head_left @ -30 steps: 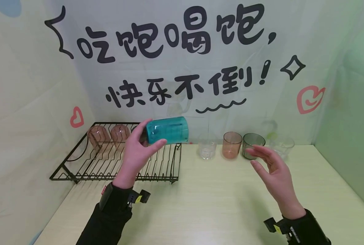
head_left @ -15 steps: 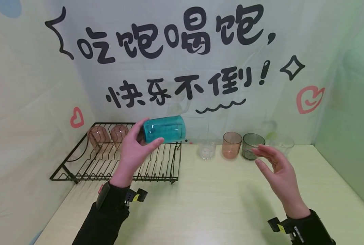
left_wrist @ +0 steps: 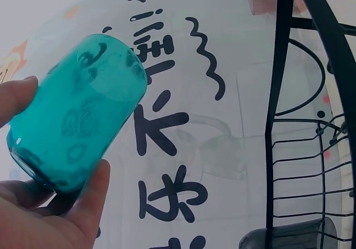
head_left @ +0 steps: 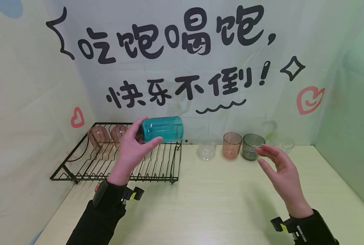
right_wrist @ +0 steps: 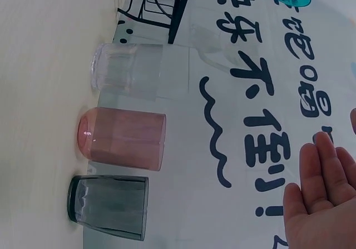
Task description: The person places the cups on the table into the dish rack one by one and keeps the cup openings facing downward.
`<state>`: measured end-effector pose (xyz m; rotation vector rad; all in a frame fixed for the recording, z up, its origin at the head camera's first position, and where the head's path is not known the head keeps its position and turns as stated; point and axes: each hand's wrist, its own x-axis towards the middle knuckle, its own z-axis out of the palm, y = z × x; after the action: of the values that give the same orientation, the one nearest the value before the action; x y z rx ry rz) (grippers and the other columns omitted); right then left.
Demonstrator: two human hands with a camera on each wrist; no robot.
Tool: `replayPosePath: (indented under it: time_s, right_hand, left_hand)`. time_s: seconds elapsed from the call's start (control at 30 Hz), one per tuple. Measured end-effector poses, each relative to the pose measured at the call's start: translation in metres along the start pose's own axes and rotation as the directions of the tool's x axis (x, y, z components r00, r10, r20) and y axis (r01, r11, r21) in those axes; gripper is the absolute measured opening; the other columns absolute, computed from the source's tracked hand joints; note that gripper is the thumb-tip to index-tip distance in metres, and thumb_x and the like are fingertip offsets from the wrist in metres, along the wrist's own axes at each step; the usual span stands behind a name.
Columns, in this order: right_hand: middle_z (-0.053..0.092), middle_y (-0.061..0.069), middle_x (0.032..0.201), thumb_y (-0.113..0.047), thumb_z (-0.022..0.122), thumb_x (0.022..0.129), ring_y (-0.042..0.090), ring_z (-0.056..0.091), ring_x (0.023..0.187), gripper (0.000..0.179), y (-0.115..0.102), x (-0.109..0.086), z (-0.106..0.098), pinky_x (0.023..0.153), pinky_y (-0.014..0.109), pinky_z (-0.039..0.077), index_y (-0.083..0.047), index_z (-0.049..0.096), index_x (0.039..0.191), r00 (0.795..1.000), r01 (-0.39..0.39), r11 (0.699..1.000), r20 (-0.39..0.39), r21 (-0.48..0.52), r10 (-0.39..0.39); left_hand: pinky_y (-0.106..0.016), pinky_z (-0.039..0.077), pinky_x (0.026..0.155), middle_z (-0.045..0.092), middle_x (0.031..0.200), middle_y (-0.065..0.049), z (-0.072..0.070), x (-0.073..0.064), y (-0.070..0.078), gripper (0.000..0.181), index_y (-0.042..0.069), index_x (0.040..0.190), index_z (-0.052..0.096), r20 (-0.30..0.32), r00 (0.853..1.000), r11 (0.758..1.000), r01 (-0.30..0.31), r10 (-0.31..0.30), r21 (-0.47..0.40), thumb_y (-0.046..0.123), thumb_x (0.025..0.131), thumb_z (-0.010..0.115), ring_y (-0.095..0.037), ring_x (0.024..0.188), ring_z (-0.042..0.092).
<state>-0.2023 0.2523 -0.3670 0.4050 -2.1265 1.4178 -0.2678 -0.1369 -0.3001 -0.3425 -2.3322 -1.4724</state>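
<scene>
The blue cup (head_left: 163, 129) is held in the air on its side, near the right end of the wire rack (head_left: 157, 178), gripped near one end between the curved fingers and thumb of the left hand (head_left: 130, 149); the right hand (head_left: 281, 180) is raised with nothing held, its fingers loosely bent. If that one-ended grip were loosened, the smooth cup could be dropped, and if lowered carelessly, the dark glass (left_wrist: 289, 239) could be knocked.
</scene>
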Motion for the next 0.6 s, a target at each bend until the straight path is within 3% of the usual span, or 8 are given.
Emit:
replayPosePath:
  time_s: [0.23, 0.6]
  right_hand:
    - [0.056, 0.011, 0.117, -0.007, 0.058, 0.084, 0.014, 0.049, 0.109, 0.044, 0.003, 0.000, -0.003, 0.096, 0.022, 0.031, -0.009, 0.046, 0.127, 1.000, 0.002, 1.000, -0.002, -0.001, -0.002]
    - [0.056, 0.011, 0.117, -0.006, 0.059, 0.084, 0.012, 0.049, 0.108, 0.044, 0.009, 0.001, -0.006, 0.096, 0.021, 0.032, -0.012, 0.047, 0.126, 1.000, 0.010, 0.999, -0.011, -0.037, -0.011]
  left_hand:
    - [-0.034, 0.047, 0.080, 0.044, 0.125, -0.002, -0.004, 0.007, -0.001, 0.081, 0.029, 0.134, 0.038, 0.003, 0.999, 0.996, -0.039, 0.039, 0.077, 0.057, 0.065, 0.070, -0.021, 0.103, 0.049]
    - [-0.038, 0.048, 0.076, 0.046, 0.122, -0.004, -0.009, 0.019, -0.001, 0.082, 0.023, 0.133, 0.039, 0.052, 0.997, 0.984, -0.059, 0.050, 0.169, 0.058, 0.065, 0.069, -0.024, 0.101, 0.048]
